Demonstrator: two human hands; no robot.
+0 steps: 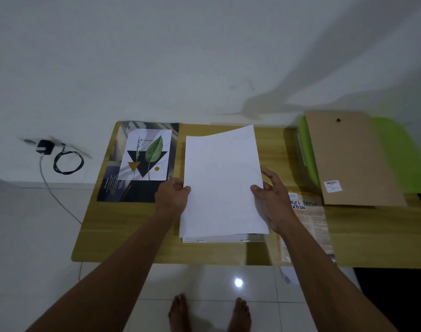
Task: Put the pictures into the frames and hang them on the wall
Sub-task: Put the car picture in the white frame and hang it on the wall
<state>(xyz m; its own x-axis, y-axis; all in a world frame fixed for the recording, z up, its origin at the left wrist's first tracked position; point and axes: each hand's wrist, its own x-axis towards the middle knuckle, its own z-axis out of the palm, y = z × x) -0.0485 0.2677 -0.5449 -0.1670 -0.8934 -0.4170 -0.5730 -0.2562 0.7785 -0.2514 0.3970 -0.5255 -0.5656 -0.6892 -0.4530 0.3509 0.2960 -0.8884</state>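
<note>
Pinching blank white paper sheet (222, 185) by its side edges with left hand (172, 195) and right hand (275, 202), above light wooden desk (123, 236). Leftward, white leaf-print picture (146, 159) on dark poster (113, 188); rightward, brown cardboard board (348, 159).

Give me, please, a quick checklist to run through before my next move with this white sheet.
1. Left hand and right hand grip the white sheet by its sides: ok.
2. Sheet flat: not ok, far edge curls up.
3. Sheet squared over the white frame beneath: cannot tell, mostly hidden.
4. Leaf print clear of the sheet, at left: ok.
5. Brown backing board within view, at right: ok.
</note>
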